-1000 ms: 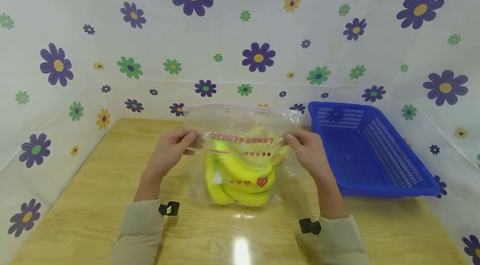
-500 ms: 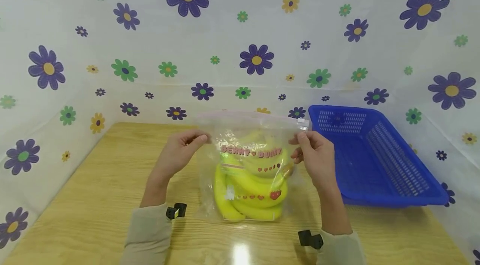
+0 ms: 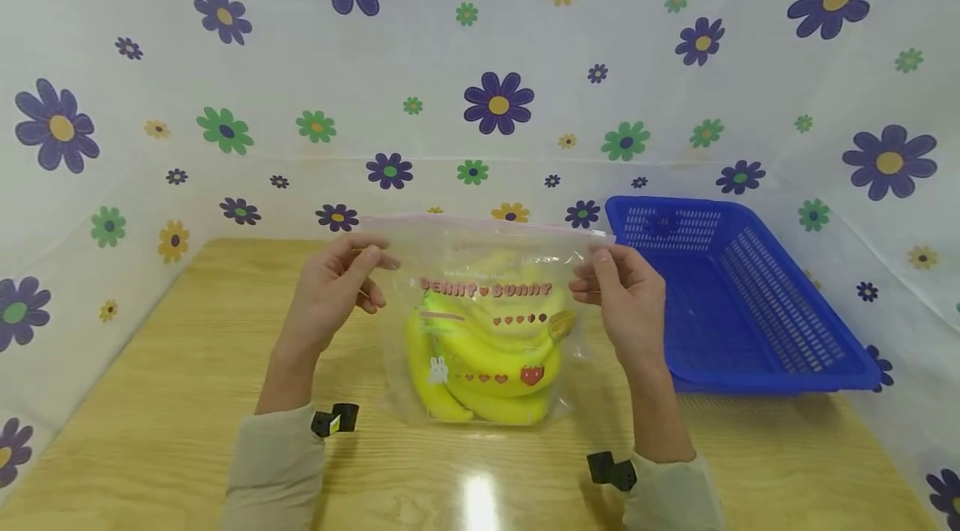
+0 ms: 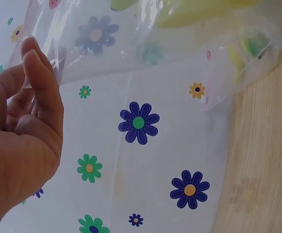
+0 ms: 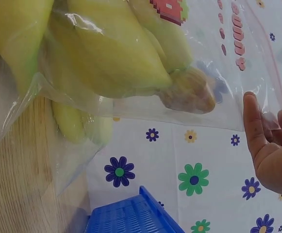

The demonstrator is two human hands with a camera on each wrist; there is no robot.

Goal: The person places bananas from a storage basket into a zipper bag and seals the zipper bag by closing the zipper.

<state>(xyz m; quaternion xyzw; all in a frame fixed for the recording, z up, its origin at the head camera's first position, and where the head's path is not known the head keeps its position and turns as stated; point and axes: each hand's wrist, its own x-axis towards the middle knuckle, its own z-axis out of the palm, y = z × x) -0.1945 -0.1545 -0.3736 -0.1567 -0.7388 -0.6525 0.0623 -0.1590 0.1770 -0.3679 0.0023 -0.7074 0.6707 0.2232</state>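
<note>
A clear zip-top plastic bag (image 3: pixel 487 323) of yellow bananas (image 3: pixel 480 356) is pinched at its upper corners by the left hand (image 3: pixel 330 293) and right hand (image 3: pixel 626 298), keeping it upright on the wooden table (image 3: pixel 165 398).

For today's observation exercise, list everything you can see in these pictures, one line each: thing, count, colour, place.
zip bag: one, clear with pink print, held upright over the table's middle.
bananas: one bunch, yellow, inside the bag.
basket: one, blue, on the table, right of the bag.
table: one, light wood.
backdrop: white sheet, purple, green and yellow flowers, behind and beside the table.
left hand: pinches the bag's upper left corner.
right hand: pinches the bag's upper right corner.
</note>
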